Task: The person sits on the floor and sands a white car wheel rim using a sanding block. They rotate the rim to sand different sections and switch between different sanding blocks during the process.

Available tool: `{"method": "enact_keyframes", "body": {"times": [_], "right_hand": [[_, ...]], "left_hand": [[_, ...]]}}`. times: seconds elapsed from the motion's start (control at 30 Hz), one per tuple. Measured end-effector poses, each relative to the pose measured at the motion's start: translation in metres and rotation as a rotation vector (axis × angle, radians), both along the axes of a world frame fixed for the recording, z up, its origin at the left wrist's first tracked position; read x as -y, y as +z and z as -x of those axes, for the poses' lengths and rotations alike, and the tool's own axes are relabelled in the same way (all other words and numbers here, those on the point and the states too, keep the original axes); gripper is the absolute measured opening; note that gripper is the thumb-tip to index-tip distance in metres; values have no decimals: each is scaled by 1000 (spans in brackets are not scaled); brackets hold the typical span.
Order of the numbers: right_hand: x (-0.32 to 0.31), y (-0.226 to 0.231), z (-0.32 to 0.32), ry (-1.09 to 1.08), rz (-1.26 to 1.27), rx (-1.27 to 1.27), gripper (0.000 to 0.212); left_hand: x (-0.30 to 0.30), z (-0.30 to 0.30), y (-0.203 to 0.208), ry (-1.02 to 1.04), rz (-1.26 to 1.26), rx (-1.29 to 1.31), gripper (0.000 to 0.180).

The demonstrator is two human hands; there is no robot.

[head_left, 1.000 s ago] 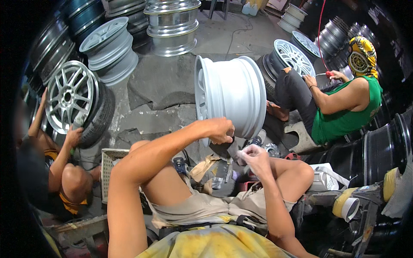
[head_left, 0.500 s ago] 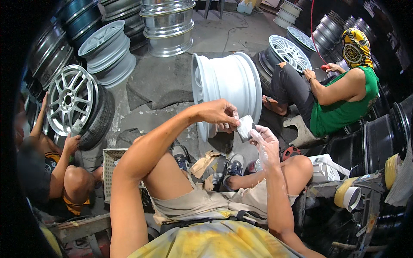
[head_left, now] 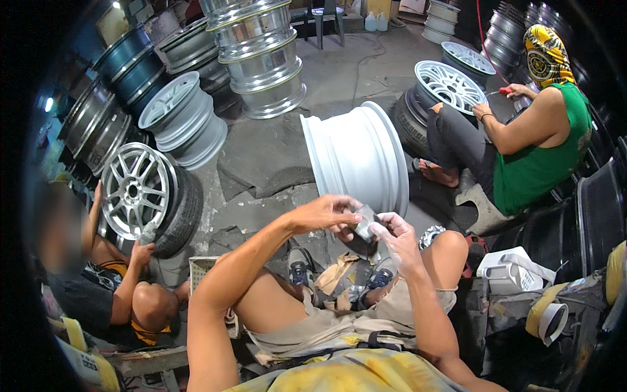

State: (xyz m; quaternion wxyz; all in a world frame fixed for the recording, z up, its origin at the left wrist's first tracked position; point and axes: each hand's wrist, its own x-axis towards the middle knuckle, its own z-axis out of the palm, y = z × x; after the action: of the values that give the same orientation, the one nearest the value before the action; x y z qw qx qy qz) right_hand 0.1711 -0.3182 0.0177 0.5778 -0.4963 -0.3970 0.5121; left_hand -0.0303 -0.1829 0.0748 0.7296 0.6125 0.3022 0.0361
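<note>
In front of my knees, a small piece of grey, white-dusted sandpaper (head_left: 366,224) is held between both hands. My left hand (head_left: 328,214) pinches its left edge with thumb and fingers. My right hand (head_left: 400,242), its fingers coated in white dust, grips the right edge. Just beyond my hands a pale grey-white wheel rim (head_left: 360,157) lies on its side, its barrel toward me. Neither hand appears to touch that rim.
At left, a person holds a spoked wheel with a tire (head_left: 185,215). A person in green (head_left: 542,150) works on a white rim (head_left: 450,87) at right. Stacked rims (head_left: 261,65) stand behind. Brown paper scraps (head_left: 336,273) lie between my shoes; a white jug (head_left: 513,269) is by my right knee.
The view has shifted, so the surroundings sit lower. The sandpaper, still in both hands, has turned and shows more grey; my hands are nearer my knees.
</note>
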Motion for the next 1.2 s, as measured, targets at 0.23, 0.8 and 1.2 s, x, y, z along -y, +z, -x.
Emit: {"method": "enact_keyframes", "body": {"times": [0.23, 0.8, 1.2], "right_hand": [[-45, 0, -10, -239, -87, 444, 31], [-118, -46, -29, -452, 55, 805, 65], [-259, 4, -78, -299, 189, 1010, 49]], "left_hand": [[0, 25, -21, 43, -295, -1, 38], [-82, 3, -35, 645, -1448, 120, 26], [-54, -73, -89, 693, -1693, -408, 36]]}}
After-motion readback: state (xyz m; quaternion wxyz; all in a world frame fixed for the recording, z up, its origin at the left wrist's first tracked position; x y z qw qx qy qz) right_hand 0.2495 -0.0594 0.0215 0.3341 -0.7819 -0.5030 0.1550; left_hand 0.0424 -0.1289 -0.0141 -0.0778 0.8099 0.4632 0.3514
